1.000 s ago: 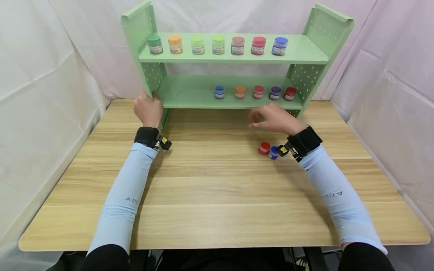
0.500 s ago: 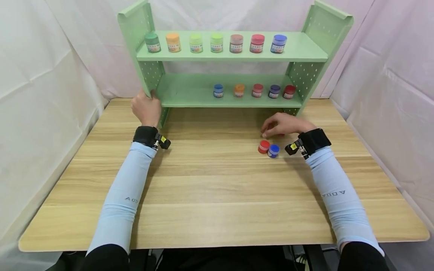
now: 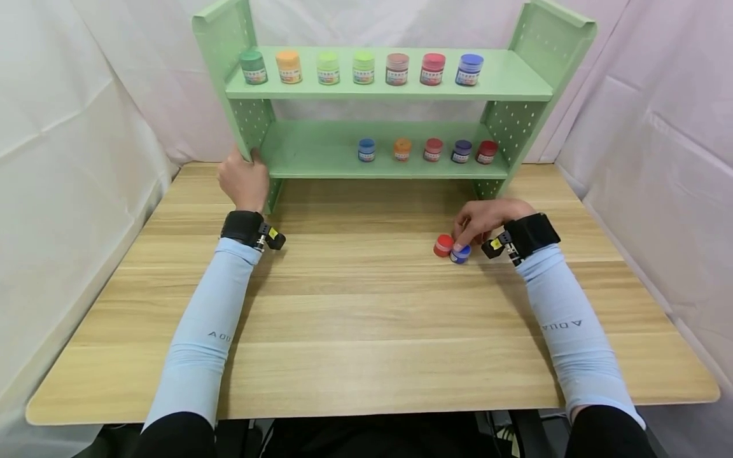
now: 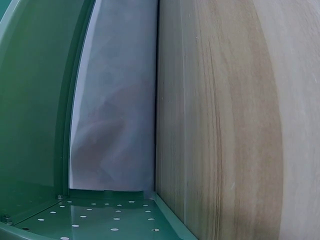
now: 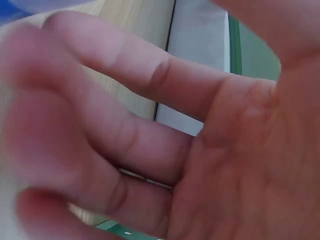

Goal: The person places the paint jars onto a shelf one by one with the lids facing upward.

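Observation:
In the head view my left hand (image 3: 245, 183) grips the lower left side panel of a green two-tier shelf (image 3: 366, 173). The left wrist view shows only the shelf's dotted green panel (image 4: 110, 215) and the table, not the hand. My right hand (image 3: 487, 219) pinches a small blue jar (image 3: 460, 255) on the table, thumb at its lid and the other fingers behind it. A corner of the blue jar (image 5: 20, 11) shows at the fingertips in the right wrist view. Beside it, just left, stands a small red jar (image 3: 443, 245).
Several labelled jars line the upper tier, from a dark green jar (image 3: 253, 68) to a blue-lidded jar (image 3: 469, 70). On the lower tier stand several smaller jars, from a blue one (image 3: 366, 151) to a red one (image 3: 487, 152). White cloth (image 3: 69, 191) surrounds the wooden table (image 3: 355, 331).
My right hand has come down from in front of the lower tier, rightward and nearer, onto the blue jar. The left hand keeps its grip on the shelf.

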`<state>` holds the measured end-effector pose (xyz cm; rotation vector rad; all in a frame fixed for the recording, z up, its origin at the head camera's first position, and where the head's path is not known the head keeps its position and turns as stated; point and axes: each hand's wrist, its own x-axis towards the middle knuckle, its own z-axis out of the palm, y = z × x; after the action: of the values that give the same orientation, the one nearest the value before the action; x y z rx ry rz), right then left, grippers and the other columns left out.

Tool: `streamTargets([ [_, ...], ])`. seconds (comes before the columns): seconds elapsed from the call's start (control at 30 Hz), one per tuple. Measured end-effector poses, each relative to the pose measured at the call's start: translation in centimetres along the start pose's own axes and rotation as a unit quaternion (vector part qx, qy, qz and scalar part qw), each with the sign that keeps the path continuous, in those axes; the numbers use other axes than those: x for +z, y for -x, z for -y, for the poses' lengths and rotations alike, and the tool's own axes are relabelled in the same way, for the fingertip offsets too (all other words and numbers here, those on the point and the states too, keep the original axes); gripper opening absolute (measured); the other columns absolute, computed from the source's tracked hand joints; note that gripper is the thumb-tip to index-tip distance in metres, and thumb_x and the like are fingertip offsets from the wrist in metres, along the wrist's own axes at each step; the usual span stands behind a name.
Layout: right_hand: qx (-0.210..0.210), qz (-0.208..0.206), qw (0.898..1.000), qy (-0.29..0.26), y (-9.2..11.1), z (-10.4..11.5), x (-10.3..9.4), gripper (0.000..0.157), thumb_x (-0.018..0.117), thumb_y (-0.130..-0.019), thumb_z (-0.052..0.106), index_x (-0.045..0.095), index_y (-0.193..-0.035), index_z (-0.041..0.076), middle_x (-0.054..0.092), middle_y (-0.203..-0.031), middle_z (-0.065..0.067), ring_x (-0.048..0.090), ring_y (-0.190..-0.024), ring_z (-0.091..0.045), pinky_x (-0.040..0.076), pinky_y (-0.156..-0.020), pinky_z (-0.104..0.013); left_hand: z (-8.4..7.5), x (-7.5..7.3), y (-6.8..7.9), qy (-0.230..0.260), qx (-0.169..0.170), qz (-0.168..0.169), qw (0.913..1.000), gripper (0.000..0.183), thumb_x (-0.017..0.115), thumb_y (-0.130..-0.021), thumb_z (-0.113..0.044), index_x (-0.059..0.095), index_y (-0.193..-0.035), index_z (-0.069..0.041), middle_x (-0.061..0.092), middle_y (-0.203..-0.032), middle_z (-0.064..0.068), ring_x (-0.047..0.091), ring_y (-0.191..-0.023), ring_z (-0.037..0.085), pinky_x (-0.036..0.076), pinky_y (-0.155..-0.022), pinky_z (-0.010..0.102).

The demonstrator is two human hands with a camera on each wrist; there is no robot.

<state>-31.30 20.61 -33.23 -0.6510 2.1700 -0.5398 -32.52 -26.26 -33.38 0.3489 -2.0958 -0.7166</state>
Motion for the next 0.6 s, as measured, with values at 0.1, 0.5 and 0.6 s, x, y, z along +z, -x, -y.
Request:
streamTargets([
  [0.1,0.014,-0.002,1.000,-0.003,0.12,0.18,0.00,0.033,0.074,-0.080,0.034,0.064,-0.086,0.003,0.063,-0.074,-0.006,0.055,-0.060,-0.015,0.044,-0.053,-0.030,0.02,-0.13,0.02,-0.004,-0.003,0.000,1.0000,0.025,0.055,-0.091,-0.016,0.072,-0.108,-0.009,0.069,-0.102,0.003,0.066,-0.092,0.019,0.047,-0.072,0.039],
  [0.5,-0.007,-0.008,1.000,0.000,0.39,-0.18,-0.30,0.027,0.072,-0.083,0.027,0.065,-0.096,0.003,0.064,-0.083,-0.006,0.058,-0.066,-0.023,0.048,-0.057,-0.034,-0.09,-0.13,0.10,0.001,-0.004,-0.002,1.0000,0.025,0.054,-0.091,-0.015,0.071,-0.108,-0.008,0.069,-0.102,0.005,0.066,-0.089,0.020,0.048,-0.069,0.039],
  [0.6,-0.019,-0.005,1.000,0.002,0.58,-0.46,-0.59,0.026,0.070,-0.085,0.024,0.064,-0.099,0.002,0.063,-0.086,-0.007,0.058,-0.068,-0.024,0.048,-0.060,-0.037,-0.15,-0.17,0.09,-0.003,-0.005,-0.002,1.0000,0.025,0.054,-0.091,-0.016,0.071,-0.108,-0.008,0.069,-0.102,0.004,0.066,-0.089,0.020,0.047,-0.069,0.039],
])
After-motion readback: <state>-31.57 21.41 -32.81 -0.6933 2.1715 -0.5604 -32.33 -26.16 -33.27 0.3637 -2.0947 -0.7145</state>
